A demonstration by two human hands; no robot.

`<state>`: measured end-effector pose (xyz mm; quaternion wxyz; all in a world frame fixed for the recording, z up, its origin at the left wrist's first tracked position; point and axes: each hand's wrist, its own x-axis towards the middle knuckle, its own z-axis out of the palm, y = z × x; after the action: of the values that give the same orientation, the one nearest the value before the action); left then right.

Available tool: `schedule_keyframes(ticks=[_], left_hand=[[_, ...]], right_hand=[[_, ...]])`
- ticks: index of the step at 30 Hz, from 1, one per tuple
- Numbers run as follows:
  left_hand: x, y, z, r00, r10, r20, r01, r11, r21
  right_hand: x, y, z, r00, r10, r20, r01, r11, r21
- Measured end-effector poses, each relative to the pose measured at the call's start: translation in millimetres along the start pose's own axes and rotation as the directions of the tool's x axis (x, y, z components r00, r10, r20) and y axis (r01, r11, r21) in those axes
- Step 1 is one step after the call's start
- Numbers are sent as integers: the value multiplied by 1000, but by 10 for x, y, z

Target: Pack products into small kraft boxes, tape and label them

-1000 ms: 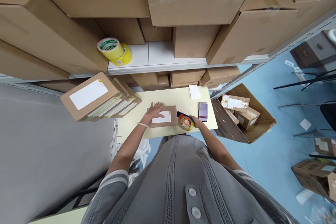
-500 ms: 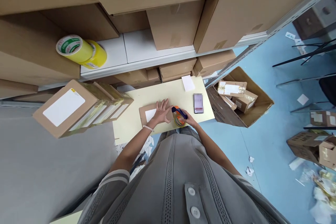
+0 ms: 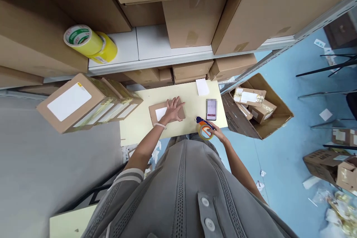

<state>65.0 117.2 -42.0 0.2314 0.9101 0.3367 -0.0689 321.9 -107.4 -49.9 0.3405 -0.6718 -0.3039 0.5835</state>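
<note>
A small brown cardboard box (image 3: 155, 110) with a white label lies on the pale yellow table (image 3: 134, 126). My left hand (image 3: 172, 113) rests on top of this box with its fingers spread. To the right, over the table's front edge, my right hand (image 3: 216, 131) is closed around a tape dispenser (image 3: 205, 127), blue and orange with a roll of tape in it. The dispenser is apart from the box. Just beyond my right hand lies a phone (image 3: 211, 109) with its screen lit.
Labelled cardboard boxes (image 3: 69, 102) are stacked at the table's left end. An open carton (image 3: 275, 119) holding parcels stands on the right. White paper (image 3: 202, 87) lies at the table's back. Above, a shelf (image 3: 150, 59) bears large boxes and yellow tape rolls (image 3: 92, 42).
My right hand has drawn the tape dispenser away from the box, to the right and toward my body. My left hand stays on the box. The view has shifted slightly.
</note>
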Motion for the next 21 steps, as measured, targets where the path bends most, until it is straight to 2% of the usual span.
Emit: schedule_keyframes(ticks=[2, 6, 10, 15, 18, 21], left_hand=[[74, 23, -23, 999, -29, -33, 29, 999, -17], [286, 64, -81, 984, -150, -93, 143, 987, -73], [410, 50, -97, 984, -171, -40, 167, 981, -96], [439, 0, -119, 985, -163, 60, 168, 980, -102], [452, 11, -168, 979, -172, 109, 183, 979, -94], [461, 37, -203, 975, -185, 121, 194, 978, -73]], right_hand=[[-8, 31, 125, 999, -37, 33, 35, 999, 36], [197, -93, 358, 991, -116, 68, 115, 993, 15], [383, -261, 321, 986, -131, 101, 141, 985, -98], [531, -442, 248, 975, -163, 152, 193, 958, -211], [611, -521, 290, 976, -175, 132, 201, 955, -219], [645, -551, 376, 993, -112, 41, 118, 979, -167]])
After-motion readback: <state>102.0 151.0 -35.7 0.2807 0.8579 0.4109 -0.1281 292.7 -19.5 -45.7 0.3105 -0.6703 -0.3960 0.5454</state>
